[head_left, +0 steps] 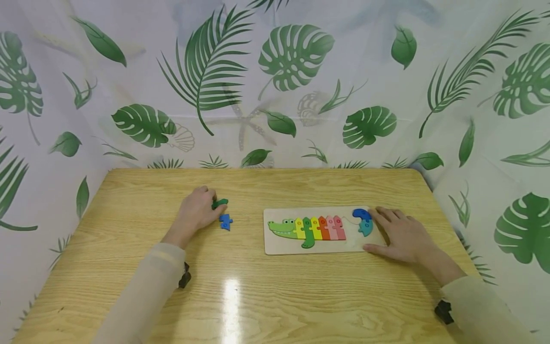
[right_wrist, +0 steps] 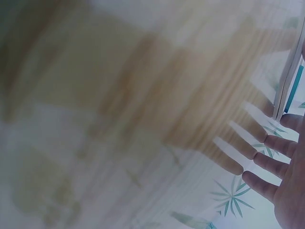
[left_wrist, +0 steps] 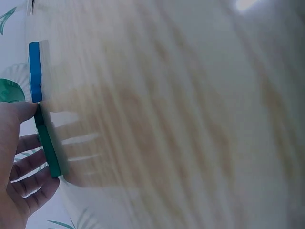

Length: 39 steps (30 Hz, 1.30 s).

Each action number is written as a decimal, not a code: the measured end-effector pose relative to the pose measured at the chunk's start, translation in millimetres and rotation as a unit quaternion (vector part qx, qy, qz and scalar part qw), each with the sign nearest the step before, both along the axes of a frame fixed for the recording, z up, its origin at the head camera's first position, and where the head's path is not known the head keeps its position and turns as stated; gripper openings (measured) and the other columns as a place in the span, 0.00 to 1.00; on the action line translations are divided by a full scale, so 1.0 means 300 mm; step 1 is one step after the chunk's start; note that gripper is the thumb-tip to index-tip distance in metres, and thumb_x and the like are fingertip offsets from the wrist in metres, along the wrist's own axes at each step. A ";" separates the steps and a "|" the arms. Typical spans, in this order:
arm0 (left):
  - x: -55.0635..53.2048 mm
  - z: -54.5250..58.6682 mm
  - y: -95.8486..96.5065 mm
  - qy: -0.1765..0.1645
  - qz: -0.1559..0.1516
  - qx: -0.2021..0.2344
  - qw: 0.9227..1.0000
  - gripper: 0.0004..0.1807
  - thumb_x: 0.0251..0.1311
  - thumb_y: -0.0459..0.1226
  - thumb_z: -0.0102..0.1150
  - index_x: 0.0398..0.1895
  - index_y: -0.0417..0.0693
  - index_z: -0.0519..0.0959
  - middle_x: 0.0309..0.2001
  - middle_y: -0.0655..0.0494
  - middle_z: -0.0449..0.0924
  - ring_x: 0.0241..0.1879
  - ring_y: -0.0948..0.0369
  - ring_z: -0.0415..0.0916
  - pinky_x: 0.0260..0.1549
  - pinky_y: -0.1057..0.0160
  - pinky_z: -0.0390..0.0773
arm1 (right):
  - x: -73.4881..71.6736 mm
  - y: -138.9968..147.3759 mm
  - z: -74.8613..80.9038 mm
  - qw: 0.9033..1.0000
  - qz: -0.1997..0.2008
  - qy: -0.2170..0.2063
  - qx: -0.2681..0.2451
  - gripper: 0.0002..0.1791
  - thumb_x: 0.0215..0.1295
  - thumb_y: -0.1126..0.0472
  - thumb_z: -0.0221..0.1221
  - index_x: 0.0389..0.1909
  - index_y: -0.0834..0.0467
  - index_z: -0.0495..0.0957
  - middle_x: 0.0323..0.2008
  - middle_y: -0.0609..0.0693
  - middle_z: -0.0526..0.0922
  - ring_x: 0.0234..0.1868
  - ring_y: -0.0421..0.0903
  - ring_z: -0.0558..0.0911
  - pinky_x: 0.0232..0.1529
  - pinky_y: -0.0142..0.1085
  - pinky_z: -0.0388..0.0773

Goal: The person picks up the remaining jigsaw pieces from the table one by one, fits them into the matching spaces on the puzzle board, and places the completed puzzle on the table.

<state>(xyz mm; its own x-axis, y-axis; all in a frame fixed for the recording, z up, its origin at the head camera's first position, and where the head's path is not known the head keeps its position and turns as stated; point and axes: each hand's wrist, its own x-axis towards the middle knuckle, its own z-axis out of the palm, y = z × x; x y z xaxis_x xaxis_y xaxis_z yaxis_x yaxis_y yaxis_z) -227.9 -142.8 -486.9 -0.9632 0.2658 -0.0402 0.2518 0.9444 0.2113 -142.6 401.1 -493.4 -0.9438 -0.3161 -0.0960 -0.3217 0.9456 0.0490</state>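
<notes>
A: What does the head view show?
B: At a wooden table point(head_left: 232, 267), a left hand point(head_left: 199, 210) pinches a green piece point(head_left: 221, 203), a blue piece point(head_left: 225, 221) lying just beside it. To the right, a right hand point(head_left: 401, 236) rests at the end of a board point(head_left: 275, 247), fingers apart.

A: And on the board?
B: A crocodile head point(head_left: 281, 228), then a row point(head_left: 323, 228) of yellow, green, orange-red and pink pieces. Past a bare stretch, two blue tail pieces point(head_left: 364, 220) sit near the right hand. Only this view gives their faces.

A: The left wrist view?
B: The grip, seen from low at the side. The thumb meets one end of the green piece, fingers behind and at the other; the head view partly hides that piece. The blue piece appears edge-on by the thumb.

A: The right wrist view?
B: Four fingers straight and spread, one tip at the board's edge. The thumb, mostly cropped here, shows fully in the head view.
</notes>
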 end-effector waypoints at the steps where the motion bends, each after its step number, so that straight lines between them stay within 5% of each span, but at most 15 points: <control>1: 0.001 0.000 -0.002 0.001 0.000 -0.001 1.000 0.25 0.73 0.55 0.59 0.47 0.39 0.82 0.44 0.44 0.81 0.39 0.50 0.79 0.40 0.50 0.85 | 0.000 0.001 -0.001 1.000 0.000 0.000 0.000 0.61 0.61 0.17 0.54 0.82 0.58 0.60 0.77 0.65 0.67 0.74 0.70 0.70 0.66 0.72 0.71; 11: 0.010 -0.002 -0.010 0.011 0.007 0.006 1.000 0.22 0.73 0.53 0.61 0.38 0.40 0.79 0.37 0.46 0.77 0.30 0.54 0.74 0.32 0.55 0.80 | 0.000 -0.001 -0.001 1.000 0.000 -0.002 0.000 0.61 0.61 0.17 0.53 0.82 0.57 0.59 0.77 0.65 0.67 0.74 0.71 0.69 0.66 0.72 0.71; 24: 0.034 0.013 -0.073 0.012 -0.046 -0.041 0.998 0.33 0.72 0.61 0.56 0.63 0.43 0.80 0.60 0.41 0.81 0.59 0.43 0.78 0.56 0.43 0.82 | 0.000 -0.001 -0.001 1.000 0.000 0.000 0.001 0.61 0.61 0.17 0.53 0.82 0.57 0.60 0.77 0.65 0.67 0.74 0.71 0.70 0.66 0.72 0.71; 39: 0.048 0.019 -0.123 0.011 -0.104 -0.037 0.994 0.32 0.71 0.55 0.61 0.67 0.41 0.78 0.61 0.41 0.80 0.61 0.42 0.77 0.62 0.42 0.80 | -0.003 0.005 -0.005 1.000 -0.002 -0.008 0.001 0.62 0.62 0.16 0.52 0.83 0.56 0.58 0.79 0.65 0.65 0.75 0.71 0.68 0.68 0.72 0.70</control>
